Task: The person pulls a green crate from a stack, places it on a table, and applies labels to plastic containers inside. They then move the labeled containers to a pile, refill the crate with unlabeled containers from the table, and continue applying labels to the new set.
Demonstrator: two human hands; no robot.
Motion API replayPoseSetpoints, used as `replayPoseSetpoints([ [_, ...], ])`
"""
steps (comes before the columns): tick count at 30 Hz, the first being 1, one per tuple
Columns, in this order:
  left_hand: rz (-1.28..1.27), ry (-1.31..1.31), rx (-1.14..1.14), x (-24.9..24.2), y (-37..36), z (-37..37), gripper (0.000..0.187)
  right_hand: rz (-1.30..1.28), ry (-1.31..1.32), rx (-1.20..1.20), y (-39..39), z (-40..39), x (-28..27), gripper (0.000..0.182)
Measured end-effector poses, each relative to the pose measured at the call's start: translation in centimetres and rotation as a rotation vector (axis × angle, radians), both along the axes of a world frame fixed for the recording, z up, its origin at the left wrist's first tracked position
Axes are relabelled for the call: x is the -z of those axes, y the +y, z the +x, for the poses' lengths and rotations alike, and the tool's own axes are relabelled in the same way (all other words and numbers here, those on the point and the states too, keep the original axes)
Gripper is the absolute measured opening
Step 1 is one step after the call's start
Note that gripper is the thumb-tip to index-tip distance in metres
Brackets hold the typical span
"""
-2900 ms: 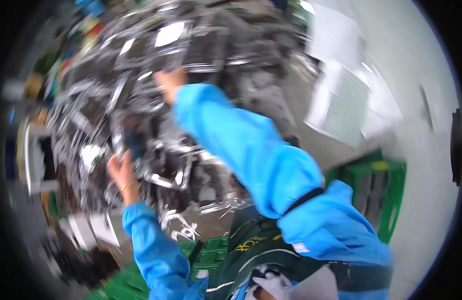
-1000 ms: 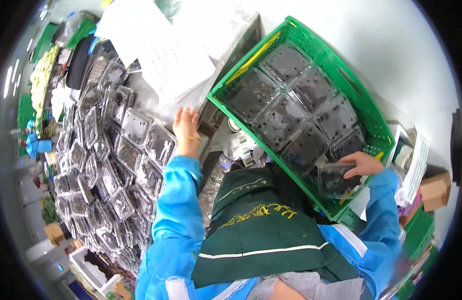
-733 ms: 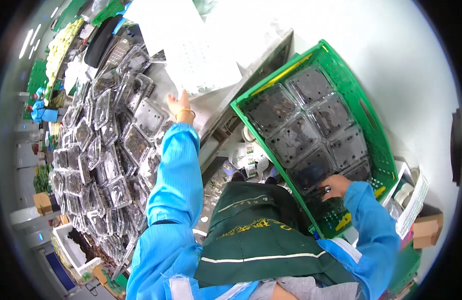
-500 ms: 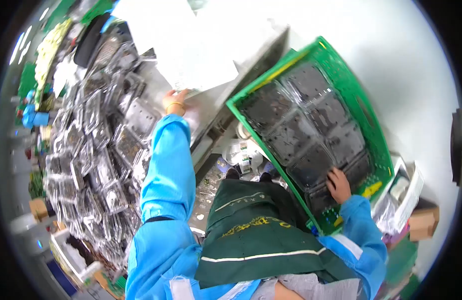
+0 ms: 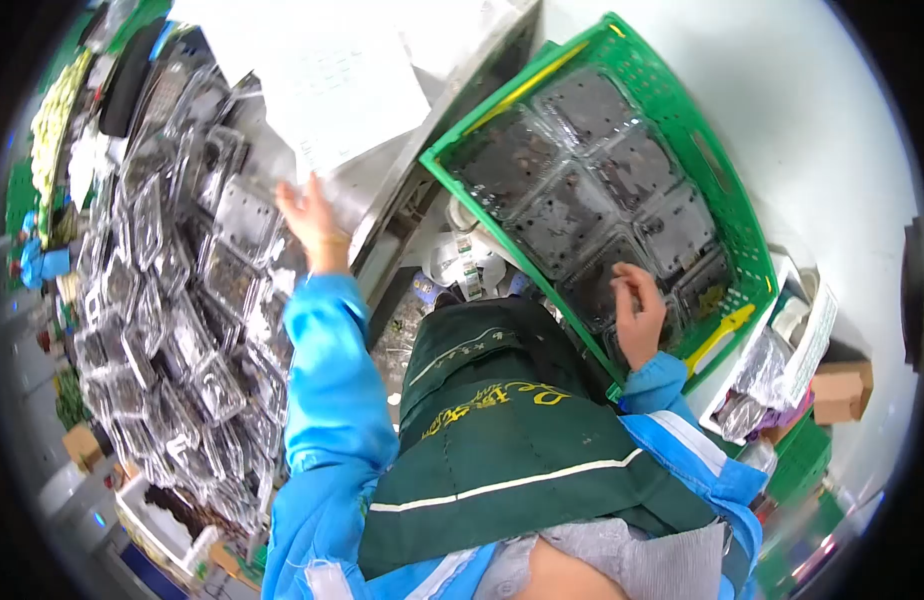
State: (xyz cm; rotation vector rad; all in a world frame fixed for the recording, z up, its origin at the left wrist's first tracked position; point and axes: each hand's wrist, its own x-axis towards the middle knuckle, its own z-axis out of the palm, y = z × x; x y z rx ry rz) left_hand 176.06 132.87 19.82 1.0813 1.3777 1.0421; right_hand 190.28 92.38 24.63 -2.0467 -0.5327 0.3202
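My left hand (image 5: 317, 228) is raised beside the metal table, fingers spread and nothing in them. It is just below a white sheet of paper with writing (image 5: 337, 95) and right of a big heap of clear plastic boxes (image 5: 187, 330). My right hand (image 5: 639, 315) hovers over the near end of a green plastic crate (image 5: 727, 170). Its fingers are loosely bent and apart, with nothing visible in them. Inside the crate lie several clear-lidded boxes with dark contents (image 5: 572, 215), packed side by side. A yellow strip (image 5: 722, 335) runs along the crate's near right side.
The metal table edge (image 5: 422, 150) runs between heap and crate. Right of the crate stand a white foam box (image 5: 802, 350) holding plastic packaging and a cardboard box (image 5: 840, 392). A white stool (image 5: 464, 262) is below, near my feet.
My left hand has come away from the paper's lower edge and spread its fingers. My right hand has lifted off the boxes in the crate. The view has shifted.
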Motion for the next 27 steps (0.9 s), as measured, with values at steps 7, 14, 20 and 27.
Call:
replayPoseSetpoints([
  [7,-0.562,-0.148,0.177,9.0,-14.8,-9.5,0.013,0.142,0.133,-0.416,7.1,-3.4,-0.8,0.015],
  [14,-0.553,-0.105,-0.040,11.7,-14.3,-15.7,0.016,0.049,0.187,-0.474,7.4,-5.4,-1.6,0.016],
  [20,-0.666,0.167,0.343,12.4,-14.9,-17.2,0.025,-0.033,0.659,-0.470,10.2,-11.7,5.9,0.018],
  [27,-0.317,0.763,1.177,20.5,-15.2,-20.2,0.031,-0.339,0.663,-0.105,9.2,-21.3,28.8,0.031],
])
